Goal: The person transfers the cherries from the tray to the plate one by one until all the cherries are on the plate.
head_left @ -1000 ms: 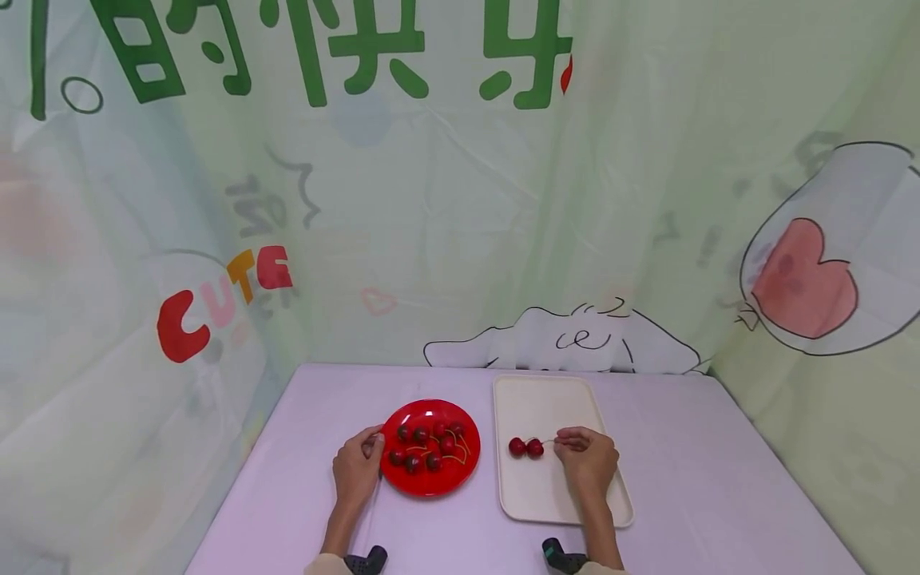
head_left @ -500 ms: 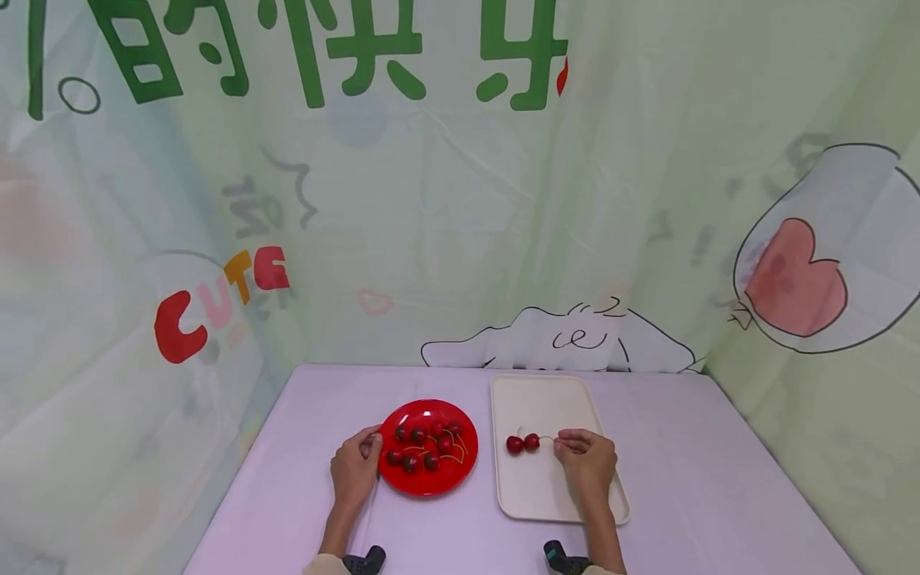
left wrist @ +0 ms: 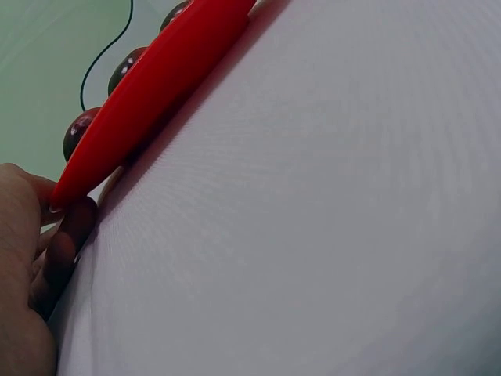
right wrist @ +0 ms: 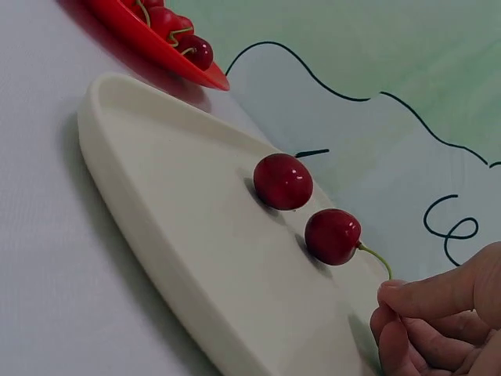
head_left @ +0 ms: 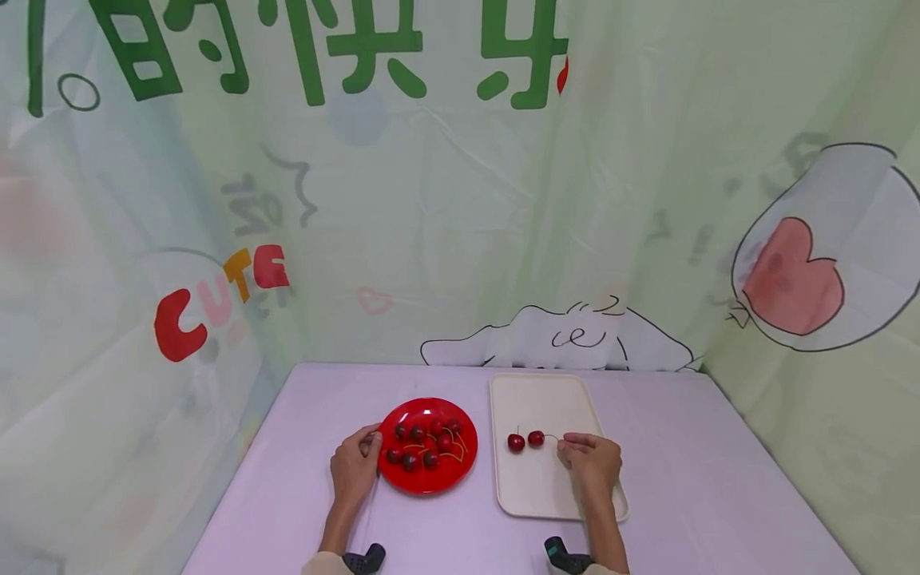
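My right hand (head_left: 592,465) pinches the thin green stem (right wrist: 377,257) of a dark red cherry (right wrist: 333,236) between thumb and fingers, low over a cream tray (head_left: 535,497). Whether that cherry touches the tray is hard to tell. Just left of it in the head view, a second cherry (head_left: 516,442) sits on the tray, with a small gap between the two. At the left, my left hand (head_left: 354,467) pinches the rim of a red plate (head_left: 431,485), thumb above and fingers under the edge. Several cherries (head_left: 430,460) with stems lie on that plate.
A pale lilac cloth covers the table (head_left: 690,471), which extends right of the tray and in front of the plate. Behind it hangs a printed fabric backdrop (head_left: 460,239), with side curtains at left and right. Plate and tray stand side by side, slightly apart.
The stem-held cherry has moved slightly right with my right hand and now sits apart from the other cherry, which it seemed to touch before. My left hand stays on the plate rim.
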Motion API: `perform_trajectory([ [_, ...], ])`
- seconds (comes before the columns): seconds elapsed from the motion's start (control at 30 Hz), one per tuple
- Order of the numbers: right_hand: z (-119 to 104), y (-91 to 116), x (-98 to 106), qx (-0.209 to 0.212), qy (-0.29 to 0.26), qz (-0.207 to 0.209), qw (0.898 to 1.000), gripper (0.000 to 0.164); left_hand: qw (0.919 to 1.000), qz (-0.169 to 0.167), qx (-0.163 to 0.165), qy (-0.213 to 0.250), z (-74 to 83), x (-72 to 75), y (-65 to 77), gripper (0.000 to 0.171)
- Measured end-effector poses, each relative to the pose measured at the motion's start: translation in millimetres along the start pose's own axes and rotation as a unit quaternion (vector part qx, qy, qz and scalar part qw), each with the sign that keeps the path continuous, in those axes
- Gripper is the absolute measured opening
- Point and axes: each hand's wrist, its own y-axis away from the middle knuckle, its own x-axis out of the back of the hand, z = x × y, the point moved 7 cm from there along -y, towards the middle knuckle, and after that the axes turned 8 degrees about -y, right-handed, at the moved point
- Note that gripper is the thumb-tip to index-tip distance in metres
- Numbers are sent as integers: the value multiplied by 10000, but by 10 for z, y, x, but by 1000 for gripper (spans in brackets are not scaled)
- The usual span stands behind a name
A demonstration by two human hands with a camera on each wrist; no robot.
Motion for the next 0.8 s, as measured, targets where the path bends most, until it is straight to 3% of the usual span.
perform_trajectory([
  [0.43, 37, 12, 14, -446, -470, 291, 9975, 24, 9999, -96, 85, 0, 9, -13, -7, 29],
  [0.8, 66, 32, -4, -646, -908, 499, 9925, 23, 9999, 112, -59, 0, 5, -9, -25, 25],
])
